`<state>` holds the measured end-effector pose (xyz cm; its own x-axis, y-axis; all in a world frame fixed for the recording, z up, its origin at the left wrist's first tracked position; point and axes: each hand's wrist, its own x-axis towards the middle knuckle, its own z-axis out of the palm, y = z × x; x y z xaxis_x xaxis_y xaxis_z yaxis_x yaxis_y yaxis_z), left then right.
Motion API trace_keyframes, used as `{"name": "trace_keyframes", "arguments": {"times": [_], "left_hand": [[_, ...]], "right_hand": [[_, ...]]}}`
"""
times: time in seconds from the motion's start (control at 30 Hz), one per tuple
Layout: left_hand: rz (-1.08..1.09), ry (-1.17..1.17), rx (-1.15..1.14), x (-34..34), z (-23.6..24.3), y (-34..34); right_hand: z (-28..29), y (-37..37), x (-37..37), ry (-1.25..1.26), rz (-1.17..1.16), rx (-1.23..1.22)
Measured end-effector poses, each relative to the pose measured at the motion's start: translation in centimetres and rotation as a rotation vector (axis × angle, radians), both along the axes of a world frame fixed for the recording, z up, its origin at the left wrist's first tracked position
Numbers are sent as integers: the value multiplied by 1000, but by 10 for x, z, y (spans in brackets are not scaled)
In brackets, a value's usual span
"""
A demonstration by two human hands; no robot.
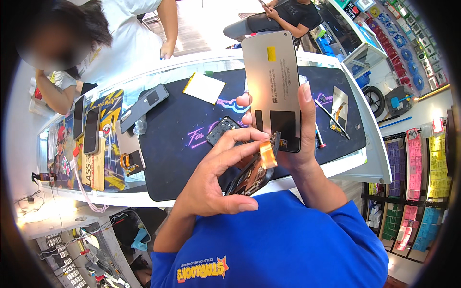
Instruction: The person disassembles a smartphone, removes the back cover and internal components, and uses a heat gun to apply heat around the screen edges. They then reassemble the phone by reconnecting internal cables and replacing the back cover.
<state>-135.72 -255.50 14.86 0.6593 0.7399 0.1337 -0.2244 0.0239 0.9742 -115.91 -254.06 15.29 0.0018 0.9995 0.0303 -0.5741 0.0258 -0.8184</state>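
Right hand [293, 139] fingers grasp the phone display panel [273, 86] by its edges, upright, back side facing the camera. Left hand [218, 177] fingers pinch the phone frame [249, 175] just below it, at the orange flex cable [267, 154]. Both are raised above the dark mat [192, 139] on the surface.

Screen panel [272, 86] back: matt grey metal-like sheet, black glossy patch at 6 o'clock. Flex ribbon [267, 154]: shiny orange film. Work mat [187, 144]: dark, smooth, matt. Counter [370, 163]: glossy glass.

Blue tee [283, 240] w/ orange-yellow logo
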Motion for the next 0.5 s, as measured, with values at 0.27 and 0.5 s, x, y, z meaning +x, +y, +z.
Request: {"name": "trace_keyframes", "arguments": {"times": [0.27, 0.5], "left_hand": [[22, 46, -10, 2, 2, 0], [-16, 9, 141, 2, -4, 12]], "right_hand": [[0, 3, 1, 144, 80, 9], [2, 3, 2, 167, 75, -22]]}}
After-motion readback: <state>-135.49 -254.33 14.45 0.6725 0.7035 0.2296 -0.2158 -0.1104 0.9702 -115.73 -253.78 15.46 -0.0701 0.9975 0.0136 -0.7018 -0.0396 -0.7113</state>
